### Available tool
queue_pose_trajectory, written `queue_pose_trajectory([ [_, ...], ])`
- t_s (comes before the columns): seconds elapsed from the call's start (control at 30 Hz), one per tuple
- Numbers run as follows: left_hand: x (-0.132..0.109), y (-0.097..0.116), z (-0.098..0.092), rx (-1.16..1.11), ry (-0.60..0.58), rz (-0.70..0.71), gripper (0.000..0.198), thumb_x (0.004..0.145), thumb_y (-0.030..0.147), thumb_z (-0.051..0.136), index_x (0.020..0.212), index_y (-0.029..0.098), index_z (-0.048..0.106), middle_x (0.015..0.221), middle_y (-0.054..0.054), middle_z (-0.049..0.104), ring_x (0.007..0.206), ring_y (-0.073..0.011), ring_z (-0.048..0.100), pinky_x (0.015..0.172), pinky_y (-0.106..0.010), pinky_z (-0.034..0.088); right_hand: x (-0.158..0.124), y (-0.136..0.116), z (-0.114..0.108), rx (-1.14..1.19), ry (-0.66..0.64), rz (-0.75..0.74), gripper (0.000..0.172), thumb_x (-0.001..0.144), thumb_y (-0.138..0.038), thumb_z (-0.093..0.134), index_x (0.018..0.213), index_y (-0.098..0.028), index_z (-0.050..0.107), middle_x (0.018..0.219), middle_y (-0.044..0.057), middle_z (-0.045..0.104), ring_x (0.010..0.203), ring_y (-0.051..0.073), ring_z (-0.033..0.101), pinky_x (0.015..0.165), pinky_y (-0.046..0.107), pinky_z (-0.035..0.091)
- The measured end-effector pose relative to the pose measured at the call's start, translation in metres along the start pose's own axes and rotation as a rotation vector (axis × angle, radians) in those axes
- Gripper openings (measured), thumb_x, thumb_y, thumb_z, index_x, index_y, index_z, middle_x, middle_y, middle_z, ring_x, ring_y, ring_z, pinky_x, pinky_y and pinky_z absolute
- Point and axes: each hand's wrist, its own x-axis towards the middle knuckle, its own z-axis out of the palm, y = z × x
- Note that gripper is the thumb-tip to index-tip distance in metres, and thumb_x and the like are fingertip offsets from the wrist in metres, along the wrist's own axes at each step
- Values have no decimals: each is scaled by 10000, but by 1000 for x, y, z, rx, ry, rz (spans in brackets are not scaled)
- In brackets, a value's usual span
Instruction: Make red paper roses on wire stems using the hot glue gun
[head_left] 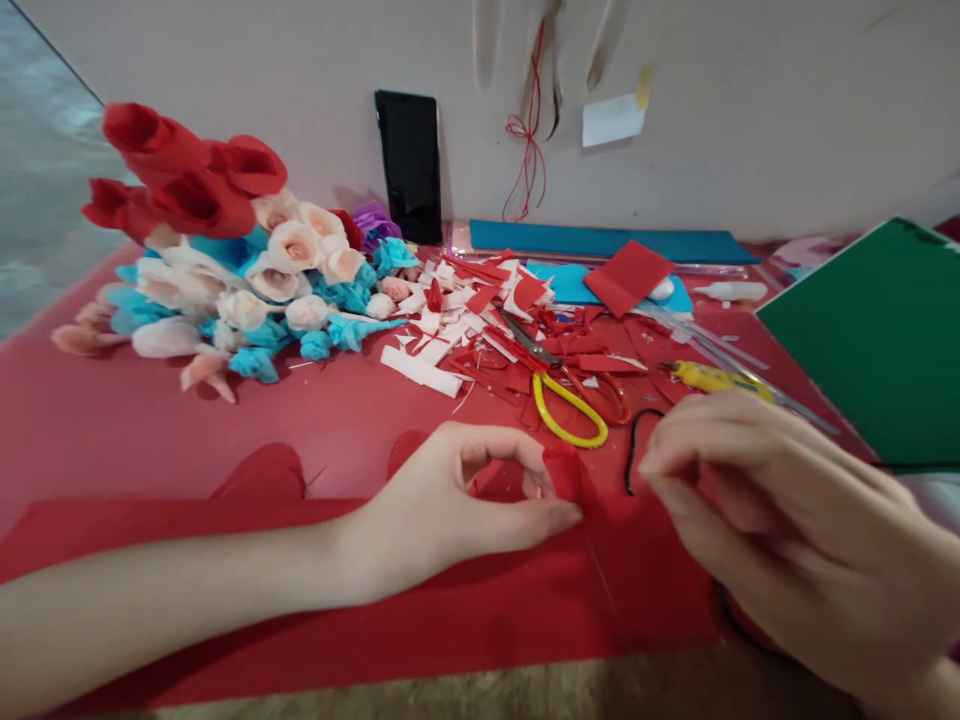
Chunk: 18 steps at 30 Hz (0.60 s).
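Observation:
My left hand (465,500) reaches in from the left, its thumb and fingers closed on a small rolled piece of red crepe paper (564,474). To the right, my right hand (795,530) is raised with thumb and fingertips pressed together. Whatever sits in that pinch, if anything, is too small to make out. A black cord (631,450) curves beside its fingertips and passes out of sight behind the hand. Beneath both hands lies a wide red sheet (315,640). Red rounded petal-like pieces (262,472) show behind my left forearm.
Paper flowers (289,250) in several colours are heaped at the left. Scissors (566,408) with yellow and red handles lie among paper scraps (427,370). A black phone (411,165) leans on the wall. A yellow tool (712,378), a small white bottle (731,291) and a green board (877,330) are right.

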Motion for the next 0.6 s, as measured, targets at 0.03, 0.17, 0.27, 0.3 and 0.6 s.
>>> queue_pose_trajectory([
  [0.03, 0, 0, 0, -8, 4, -10, 159, 721, 253, 643, 654, 145, 546, 670, 9, 556, 737, -135, 545, 769, -253, 430, 1, 0, -1, 85, -2, 80, 134, 796, -53, 501, 796, -184, 525, 740, -4, 554, 659, 96, 533, 583, 196, 446],
  [0.17, -1, 1, 1, -34, 20, -40, 159, 714, 252, 648, 650, 150, 544, 660, 13, 552, 744, -136, 553, 762, -242, 431, -1, 3, -5, 465, -10, 418, 55, 858, -222, 503, 812, -203, 525, 728, 5, 510, 599, 105, 476, 470, 216, 404],
  [0.27, -1, 2, 0, -38, 13, -33, 159, 718, 258, 645, 653, 153, 545, 661, 15, 551, 741, -130, 549, 750, -231, 430, -2, 2, -6, 654, -65, 484, 92, 875, -261, 488, 798, -214, 508, 839, 18, 553, 570, 84, 464, 520, 215, 433],
  [0.3, -1, 2, 0, -32, 9, -29, 157, 720, 261, 643, 657, 152, 550, 665, 15, 555, 736, -127, 545, 747, -228, 429, -1, 1, -5, 684, -91, 488, 101, 880, -258, 480, 790, -215, 501, 878, 20, 570, 557, 73, 466, 551, 216, 450],
  [0.6, -1, 0, -1, -9, -14, -1, 163, 734, 259, 638, 656, 143, 554, 664, 12, 552, 734, -128, 541, 750, -240, 431, 0, -4, -7, 314, -147, 246, 110, 823, -110, 490, 836, -219, 497, 675, -36, 554, 556, 61, 524, 503, 137, 453],
])
